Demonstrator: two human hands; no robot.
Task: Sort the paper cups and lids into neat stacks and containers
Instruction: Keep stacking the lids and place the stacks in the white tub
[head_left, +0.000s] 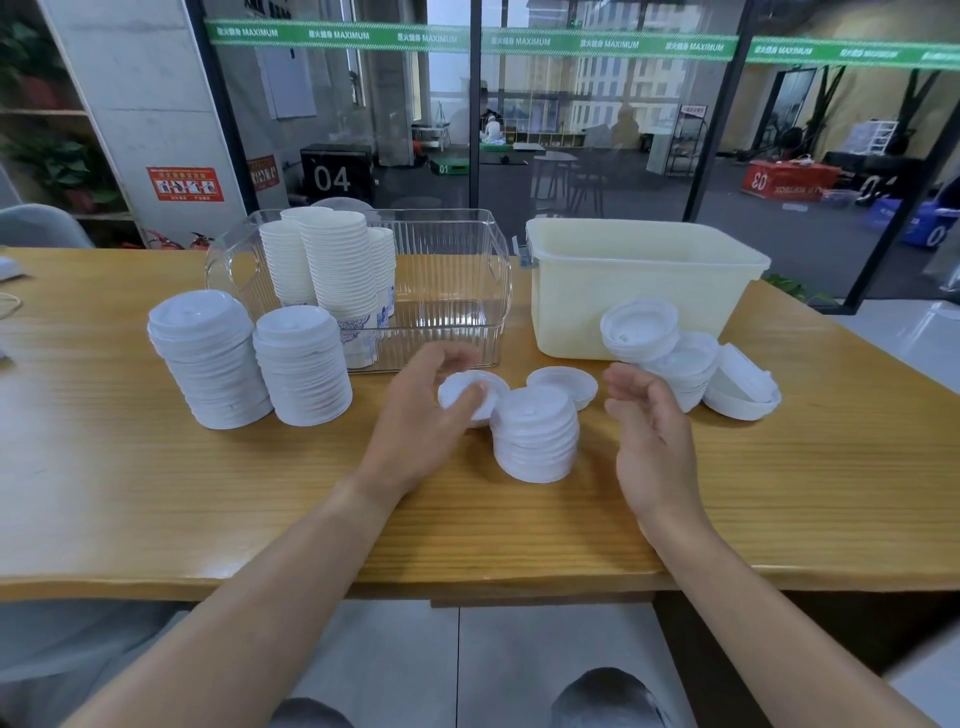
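Lid-stacking is the step in hand. Your left hand (415, 415) pinches a single white lid (470, 395), though motion blur makes the grip a little hard to read, just left of the short lid stack (535, 439) at the table's (156, 493) centre. Your right hand (649, 431) hangs relaxed and holds nothing, near the toppled lids (670, 353) by the cream tub (639, 291). Paper cups (332, 265) already stand nested in the clear bin (457, 291); two tall lid stacks (249, 364) sit left. Next, seat that lid squarely on the short stack, steadying it with your free hand.
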